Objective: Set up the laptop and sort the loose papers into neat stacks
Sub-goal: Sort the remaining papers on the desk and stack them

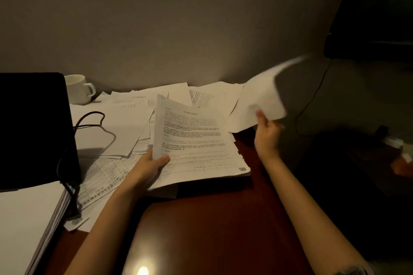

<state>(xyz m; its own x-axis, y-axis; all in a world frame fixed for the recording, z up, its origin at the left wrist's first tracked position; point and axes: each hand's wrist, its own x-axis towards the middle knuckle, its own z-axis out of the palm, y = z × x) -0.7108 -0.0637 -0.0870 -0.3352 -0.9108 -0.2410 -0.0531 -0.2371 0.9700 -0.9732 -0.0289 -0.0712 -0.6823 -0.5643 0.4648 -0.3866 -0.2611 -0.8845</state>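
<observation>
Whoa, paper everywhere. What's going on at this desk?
A person is sorting papers. The left hand grips a thick stack of printed white sheets, while the right hand lifts a single blurred white sheet. More loose white papers cover the dark reddish wooden desk. A black laptop, cable plugged in, and a white ceramic mug sit at left.

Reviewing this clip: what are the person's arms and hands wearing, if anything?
Both hands are bare: no gloves, rings or watch show on the left hand or the right hand. Both forearms are uncovered. At the bottom right edge, a dark patterned sleeve hem shows on the right arm; its pattern is too dim to read.
</observation>
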